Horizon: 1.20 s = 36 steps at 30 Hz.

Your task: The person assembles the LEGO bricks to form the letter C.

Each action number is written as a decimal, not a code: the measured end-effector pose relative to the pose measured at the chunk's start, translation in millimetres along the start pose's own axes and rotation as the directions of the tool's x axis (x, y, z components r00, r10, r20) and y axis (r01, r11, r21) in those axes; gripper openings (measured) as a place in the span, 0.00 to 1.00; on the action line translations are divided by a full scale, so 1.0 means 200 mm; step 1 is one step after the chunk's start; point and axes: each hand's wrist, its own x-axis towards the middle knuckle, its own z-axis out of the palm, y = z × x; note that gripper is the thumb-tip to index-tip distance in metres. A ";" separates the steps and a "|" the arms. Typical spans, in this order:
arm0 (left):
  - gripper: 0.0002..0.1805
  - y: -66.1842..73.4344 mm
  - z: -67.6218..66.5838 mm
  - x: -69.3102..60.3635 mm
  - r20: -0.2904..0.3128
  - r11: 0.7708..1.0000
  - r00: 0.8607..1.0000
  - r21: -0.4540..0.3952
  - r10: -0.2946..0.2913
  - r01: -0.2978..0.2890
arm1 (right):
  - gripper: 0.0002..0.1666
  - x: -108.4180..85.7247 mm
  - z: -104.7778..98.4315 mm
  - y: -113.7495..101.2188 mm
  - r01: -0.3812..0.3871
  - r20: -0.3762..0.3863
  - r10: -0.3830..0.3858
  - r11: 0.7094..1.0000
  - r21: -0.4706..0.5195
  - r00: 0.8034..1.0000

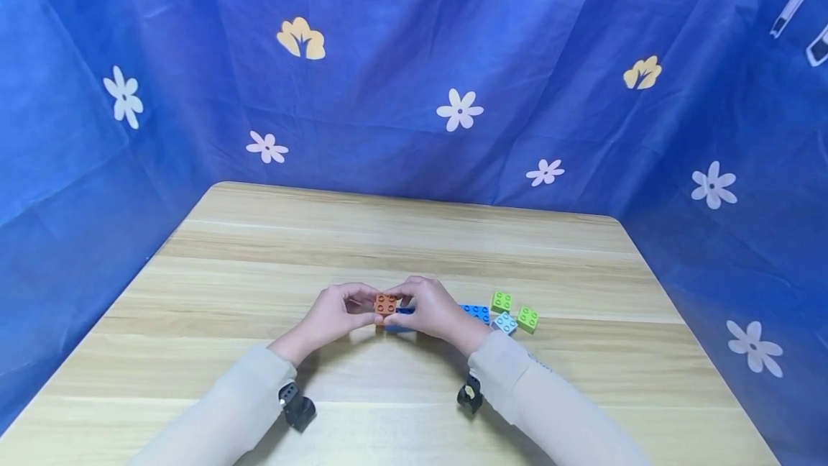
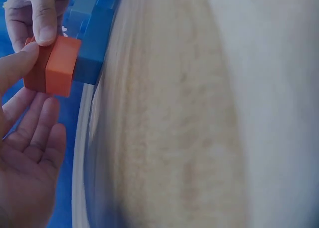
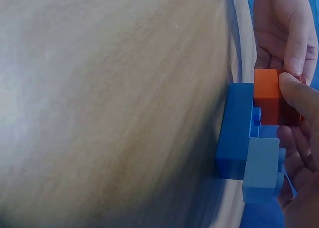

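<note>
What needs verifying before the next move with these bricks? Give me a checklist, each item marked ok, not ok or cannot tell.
1. Top brick steadied: ok; left hand and right hand both pinch the dark orange brick.
2. Orange brick on the blue brick: ok; no gap shows.
3. Dark orange brick pressed fully home: cannot tell; the hands cover part of it.
4. Pale blue brick on the blue brick: ok, at the other end.
5. A free hand: not ok; both are occupied.
6. Left green brick and right green brick unobstructed: ok.
</note>
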 end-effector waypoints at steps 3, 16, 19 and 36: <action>0.20 0.00 0.00 0.00 -0.006 1.000 1.000 -0.010 0.002 -0.002 | 0.25 0.00 0.01 0.01 0.006 -0.008 -0.006 1.000 0.001 1.000; 0.20 -0.01 0.02 -0.01 -0.019 0.999 1.000 0.036 0.017 -0.016 | 0.36 -0.09 0.05 0.04 0.038 -0.099 -0.038 0.999 0.004 0.994; 0.19 -0.01 0.02 -0.01 -0.029 0.999 0.999 0.046 0.018 -0.017 | 0.35 -0.12 0.04 0.05 0.051 -0.135 -0.047 0.998 0.025 0.990; 0.19 -0.01 0.03 0.00 -0.042 0.997 0.999 0.079 -0.002 0.006 | 0.32 -0.38 -0.13 0.22 0.003 -0.256 -0.011 0.999 -0.033 0.967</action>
